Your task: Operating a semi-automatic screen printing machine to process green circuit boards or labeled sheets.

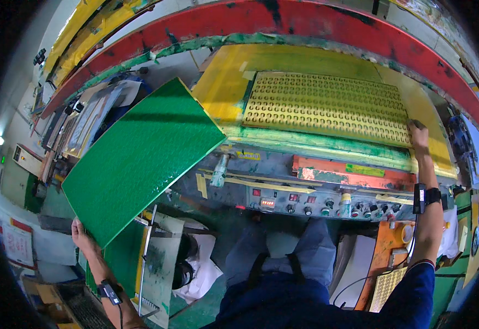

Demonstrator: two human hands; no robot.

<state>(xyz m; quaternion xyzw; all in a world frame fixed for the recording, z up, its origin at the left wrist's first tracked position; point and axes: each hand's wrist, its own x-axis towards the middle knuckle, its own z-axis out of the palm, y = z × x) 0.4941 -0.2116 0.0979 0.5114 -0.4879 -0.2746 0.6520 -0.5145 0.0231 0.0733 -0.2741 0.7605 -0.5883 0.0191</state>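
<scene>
My left hand (84,239) pinches the lower left edge of a large, glossy green sheet (143,164). The sheet is tilted, and its far right corner reaches the left side of the machine bed. On the yellow bed (223,74) lies a flat yellowish sheet (327,107) printed with rows of small dark round marks. My right hand (418,137) is closed at that sheet's right edge; the fingertips are partly hidden.
A red beam (327,24) crosses above the bed. Along its front run an orange bar (354,174) and a control panel (305,203) with knobs. A metal rack (147,252) stands at lower left, beside more green sheets (121,257). An orange board (385,257) is at lower right.
</scene>
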